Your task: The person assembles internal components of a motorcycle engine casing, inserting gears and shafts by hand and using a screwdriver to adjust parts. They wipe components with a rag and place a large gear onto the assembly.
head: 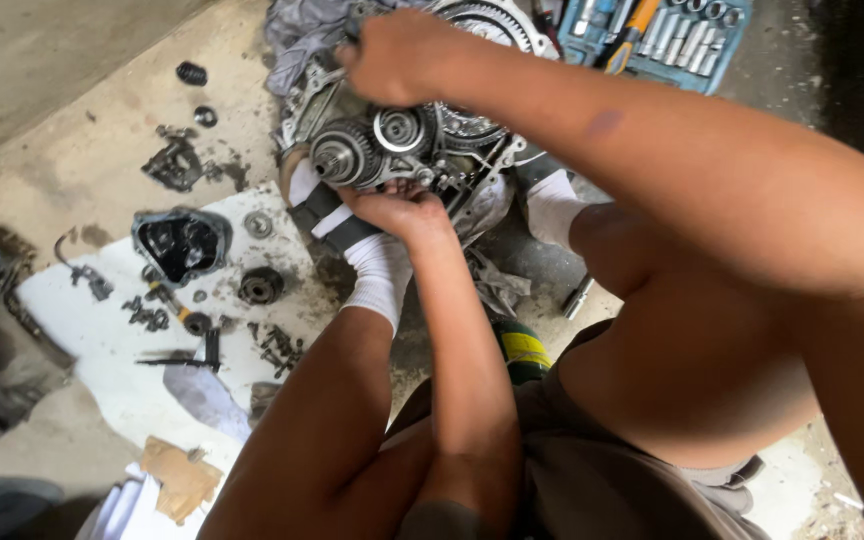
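Observation:
An open motorcycle engine (452, 135) stands on the floor between my feet, with bare gears (347, 152) and a large round flywheel ring (482, 20) showing. My left hand (402, 208) reaches up between my knees. It cups the engine's near edge just below the gears, fingers curled against the metal. My right hand (392, 55) is closed on the engine's far upper edge, beside a grey rag (297, 30). Whether it holds a small part or tool is hidden. My white socks (377, 275) press against the engine on both sides.
A white sheet (102, 330) at left carries a black engine cover (180, 243), a round gear part (261, 286), bolts and small tools. A spring (191, 73) and greasy parts lie on the concrete. A blue socket set case (667, 35) sits at top right.

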